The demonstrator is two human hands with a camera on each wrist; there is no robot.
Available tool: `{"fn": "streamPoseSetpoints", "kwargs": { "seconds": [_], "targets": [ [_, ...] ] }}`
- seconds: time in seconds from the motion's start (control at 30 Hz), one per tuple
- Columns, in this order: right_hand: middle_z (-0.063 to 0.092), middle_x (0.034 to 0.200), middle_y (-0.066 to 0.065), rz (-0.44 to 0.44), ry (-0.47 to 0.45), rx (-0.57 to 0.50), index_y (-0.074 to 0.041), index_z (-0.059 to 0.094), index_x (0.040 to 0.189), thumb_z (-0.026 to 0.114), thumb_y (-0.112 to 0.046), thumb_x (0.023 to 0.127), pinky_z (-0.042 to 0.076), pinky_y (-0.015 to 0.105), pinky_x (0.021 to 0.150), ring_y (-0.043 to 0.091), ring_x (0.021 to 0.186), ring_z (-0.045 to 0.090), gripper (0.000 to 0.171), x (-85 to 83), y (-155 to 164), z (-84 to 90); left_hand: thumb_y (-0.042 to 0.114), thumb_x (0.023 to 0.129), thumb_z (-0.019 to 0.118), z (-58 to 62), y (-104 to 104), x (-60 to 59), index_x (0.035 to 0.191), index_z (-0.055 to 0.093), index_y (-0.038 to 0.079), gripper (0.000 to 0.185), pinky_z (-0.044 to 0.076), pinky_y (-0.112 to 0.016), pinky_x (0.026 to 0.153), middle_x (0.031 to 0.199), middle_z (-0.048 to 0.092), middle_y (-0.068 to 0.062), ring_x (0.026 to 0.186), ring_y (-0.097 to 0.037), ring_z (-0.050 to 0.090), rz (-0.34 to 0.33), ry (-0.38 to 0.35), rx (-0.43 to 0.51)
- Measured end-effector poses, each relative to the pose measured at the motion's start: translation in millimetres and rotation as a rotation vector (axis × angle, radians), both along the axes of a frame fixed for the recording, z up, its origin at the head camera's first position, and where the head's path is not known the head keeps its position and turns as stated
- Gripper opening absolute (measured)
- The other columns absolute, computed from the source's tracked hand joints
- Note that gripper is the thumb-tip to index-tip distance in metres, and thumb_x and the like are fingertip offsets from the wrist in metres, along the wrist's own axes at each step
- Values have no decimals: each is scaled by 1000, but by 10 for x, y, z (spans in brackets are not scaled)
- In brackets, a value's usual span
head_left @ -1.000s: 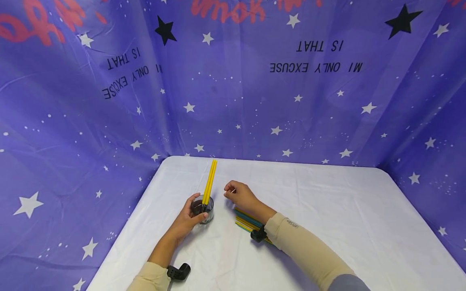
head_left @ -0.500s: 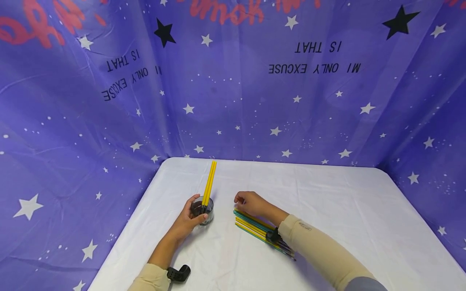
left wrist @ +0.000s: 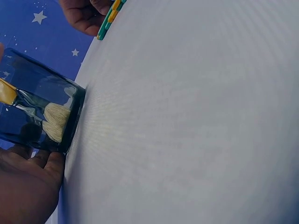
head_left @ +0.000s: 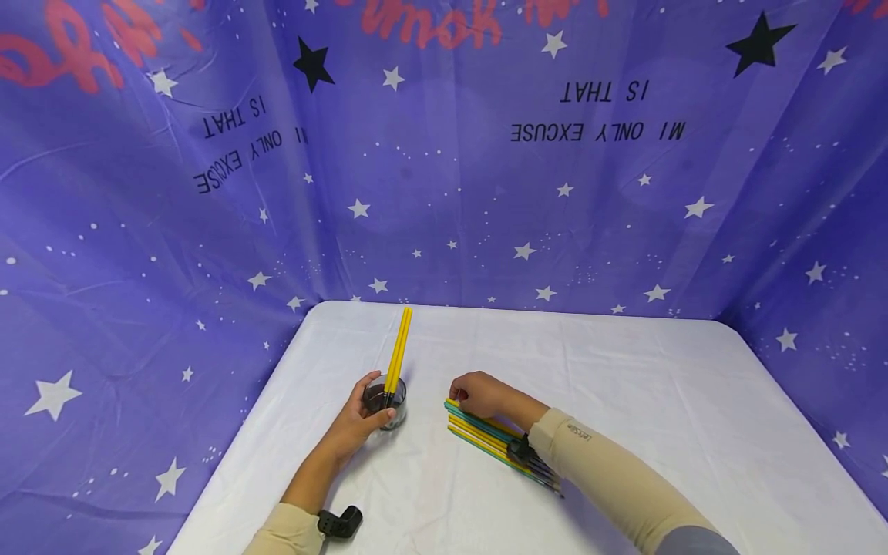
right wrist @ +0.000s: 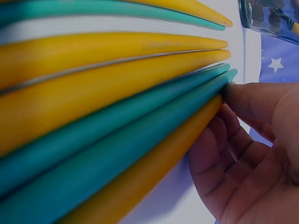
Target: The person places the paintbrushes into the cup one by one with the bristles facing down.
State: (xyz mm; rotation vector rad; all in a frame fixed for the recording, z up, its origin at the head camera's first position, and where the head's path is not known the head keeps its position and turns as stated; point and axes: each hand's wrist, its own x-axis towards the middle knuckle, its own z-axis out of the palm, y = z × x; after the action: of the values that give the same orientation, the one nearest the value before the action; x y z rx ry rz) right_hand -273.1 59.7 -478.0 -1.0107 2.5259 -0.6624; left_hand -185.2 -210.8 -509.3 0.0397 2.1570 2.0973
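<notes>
My left hand (head_left: 350, 424) grips a clear, dark-tinted glass (head_left: 398, 413) that stands on the table. Two yellow-handled paintbrushes (head_left: 398, 353) lean in it, bristles down; their pale bristles (left wrist: 56, 120) show through the glass in the left wrist view. To the right, my right hand (head_left: 486, 395) is at the handle ends of a row of paintbrushes (head_left: 482, 435) with yellow and teal handles. In the right wrist view, its thumb and fingers pinch the tip of the outermost yellow paintbrush (right wrist: 156, 170), beside the teal paintbrushes (right wrist: 126, 123). The thumb covers that tip.
A white cloth covers the table (head_left: 624, 408). Purple star-printed curtains (head_left: 444, 169) rise behind it and along both sides. Each wrist wears a black camera, such as the left wrist camera (head_left: 340, 523). Several brushes lie with tips pointing toward the lower right.
My right hand has drawn back rightward and down from beside the glass to the row of paintbrushes, and its fingers have come down on the outermost one. The left hand and glass stay put.
</notes>
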Motion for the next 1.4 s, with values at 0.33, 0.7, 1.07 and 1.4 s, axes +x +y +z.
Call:
{"fn": "streamPoseSetpoints", "kwargs": {
  "seconds": [0.33,0.7,1.07,1.4],
  "targets": [
    [60,86,-2,0,-4,35,-8,67,101,65,-1,91,48,34,78,15,80,53,13,-45,3,63,5,89,72,2,-5,0,155,22,15,83,42,-21,93,150,39,-21,135,-32,42,-7,4,4],
    [63,93,1,-29,45,-95,-11,64,106,61,-3,94,48,34,77,16,84,57,15,-68,7,412,6,89,73,18,-5,16,155,23,15,83,42,-22,94,150,39,-20,134,-31,42,-7,0,1],
    [62,92,2,-116,45,-296,-6,60,110,59,-2,95,50,28,63,14,69,57,15,-109,-19,663,7,89,73,7,-3,9,155,23,15,83,43,-22,93,149,40,-21,133,-32,43,-3,9,1],
    [59,96,6,-218,-8,-470,-5,57,113,58,-2,97,55,29,64,17,77,61,16,-114,-89,813,6,89,73,4,-7,7,155,23,14,83,43,-22,94,149,40,-21,134,-32,43,-9,14,7]
  ]
}}
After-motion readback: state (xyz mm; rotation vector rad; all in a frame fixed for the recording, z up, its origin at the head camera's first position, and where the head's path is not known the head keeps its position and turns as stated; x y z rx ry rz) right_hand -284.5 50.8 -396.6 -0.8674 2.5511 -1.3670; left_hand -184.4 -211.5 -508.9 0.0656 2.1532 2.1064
